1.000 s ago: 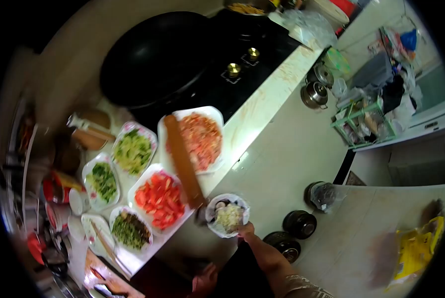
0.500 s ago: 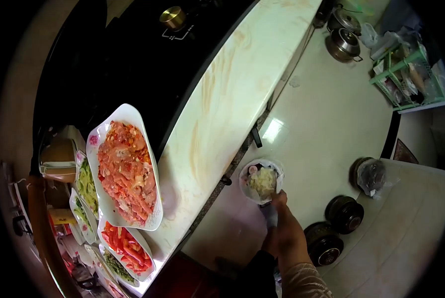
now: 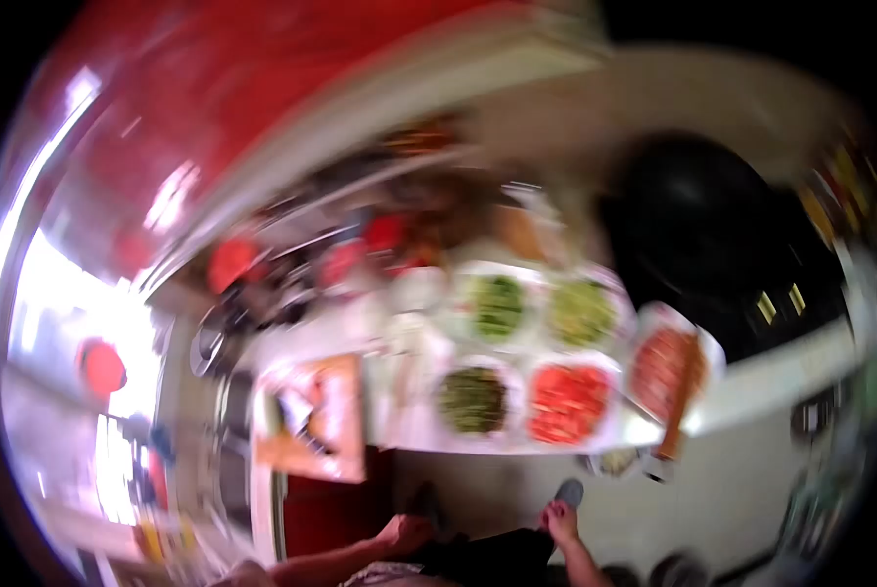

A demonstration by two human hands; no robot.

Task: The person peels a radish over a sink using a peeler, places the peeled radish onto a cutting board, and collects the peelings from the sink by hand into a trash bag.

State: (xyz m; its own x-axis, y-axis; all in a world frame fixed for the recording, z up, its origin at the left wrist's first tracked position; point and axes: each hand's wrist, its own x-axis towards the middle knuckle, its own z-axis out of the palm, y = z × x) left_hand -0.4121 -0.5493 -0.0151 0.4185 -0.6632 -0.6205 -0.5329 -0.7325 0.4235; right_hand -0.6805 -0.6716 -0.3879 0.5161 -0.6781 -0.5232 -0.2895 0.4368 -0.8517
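Motion smears the whole view. My left hand (image 3: 406, 533) is low in front of my body, below the counter edge, its fingers too blurred to read. To its right, my right hand (image 3: 559, 521) is at about the same height, looking curled, with no object discernible in it. The counter above holds a plate of red pepper pieces (image 3: 568, 403), a plate of chopped dark-green vegetable (image 3: 472, 399), and a plate of raw sliced meat (image 3: 660, 370). A long wooden handle (image 3: 681, 401) crosses in front of the meat plate.
A black wok (image 3: 698, 215) sits on the black stove at right. Farther back are plates of green slices (image 3: 498, 306) and pale-green shreds (image 3: 582, 313). A wooden cutting board (image 3: 341, 458) with a dark-handled knife lies left. The bin (image 3: 615, 460) on the floor partly shows.
My view has swung from the floor and stove side to the whole counter. My right hand has left the bin's rim and is near my body; my left hand is now visible.
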